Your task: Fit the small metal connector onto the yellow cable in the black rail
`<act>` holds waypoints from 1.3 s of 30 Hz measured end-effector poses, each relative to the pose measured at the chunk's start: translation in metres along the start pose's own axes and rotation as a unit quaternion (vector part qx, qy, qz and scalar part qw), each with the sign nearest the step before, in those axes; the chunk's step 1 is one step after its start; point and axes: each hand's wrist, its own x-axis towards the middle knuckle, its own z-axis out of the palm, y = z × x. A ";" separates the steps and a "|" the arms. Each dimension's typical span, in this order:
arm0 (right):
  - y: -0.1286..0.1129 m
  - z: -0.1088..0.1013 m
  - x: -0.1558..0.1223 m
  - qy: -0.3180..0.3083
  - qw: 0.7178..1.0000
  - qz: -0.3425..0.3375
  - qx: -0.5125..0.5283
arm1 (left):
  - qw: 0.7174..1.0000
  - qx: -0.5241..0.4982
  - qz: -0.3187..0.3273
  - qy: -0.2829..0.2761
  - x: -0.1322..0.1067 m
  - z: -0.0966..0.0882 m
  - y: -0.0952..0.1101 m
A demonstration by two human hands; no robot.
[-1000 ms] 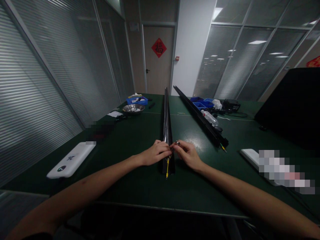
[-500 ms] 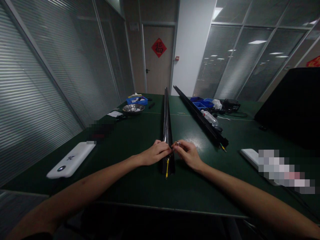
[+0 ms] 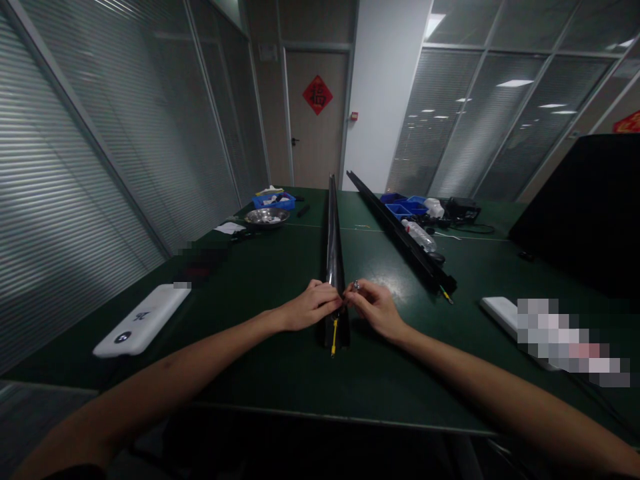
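Note:
A long black rail [image 3: 334,247] lies on the dark green table [image 3: 280,360], running straight away from me. A yellow wire [image 3: 335,328] sticks out of its near end. My left hand [image 3: 310,307] rests on the rail's left side near that end, fingers curled and pinched against it. My right hand [image 3: 375,308] is at the rail's right side, its fingertips pinching a small shiny metal part [image 3: 356,285] right beside the rail. The two hands almost touch over the rail.
A second black rail [image 3: 400,237] lies diagonally to the right, with a water bottle [image 3: 419,235] and blue bins [image 3: 403,205] beside it. A metal bowl [image 3: 267,217] and a blue tray [image 3: 274,199] sit far left. A white device [image 3: 143,319] lies near left; a black monitor [image 3: 585,207] stands right.
Hardly anything has moved. My right fingers have shifted the small metal part slightly at the rail's side; both hands stay in place.

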 end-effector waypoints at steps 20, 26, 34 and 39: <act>-0.003 -0.001 0.001 -0.016 0.999 -0.018 -0.031 | 1.000 -0.007 0.004 -0.009 0.000 -0.002 0.001; -0.003 -0.001 0.000 -0.019 0.999 -0.025 -0.038 | 1.000 -0.007 0.005 -0.009 -0.001 -0.003 0.001; -0.004 -0.001 0.001 -0.028 0.998 -0.039 -0.037 | 1.000 -0.009 0.007 -0.010 -0.001 -0.004 0.001; -0.004 -0.001 0.001 -0.027 0.997 -0.049 -0.048 | 1.000 -0.005 0.002 -0.013 -0.001 -0.004 0.002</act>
